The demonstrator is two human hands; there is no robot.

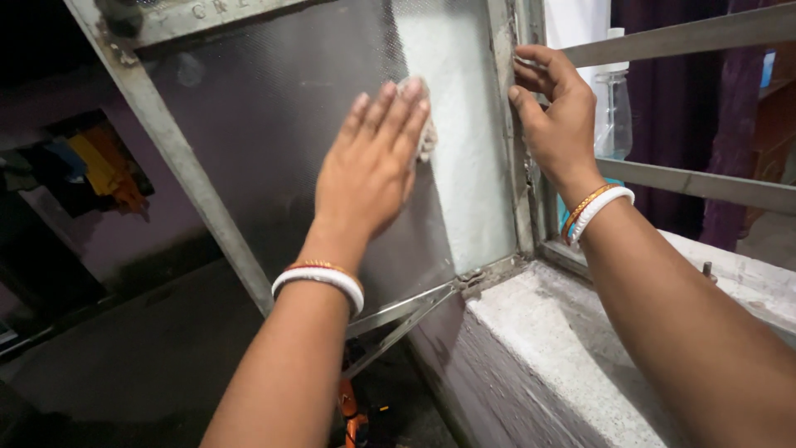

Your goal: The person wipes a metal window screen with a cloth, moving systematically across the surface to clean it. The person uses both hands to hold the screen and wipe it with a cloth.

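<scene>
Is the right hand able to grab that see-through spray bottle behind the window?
Probably yes. The right hand grips the window frame, and the spray bottle stands just past it. The gap between the grille bars looks open, though how far back the bottle stands is unclear.

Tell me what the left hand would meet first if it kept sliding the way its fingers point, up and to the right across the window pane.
The left hand, flat on a pale cloth against the textured pane, would likely reach the grey metal frame upright first, near where the right hand grips it.

Clear spray bottle [614, 116] behind bars, concrete sill [539, 332], coloured clothes [99, 170] hanging at left, purple curtain [672, 108]
</scene>
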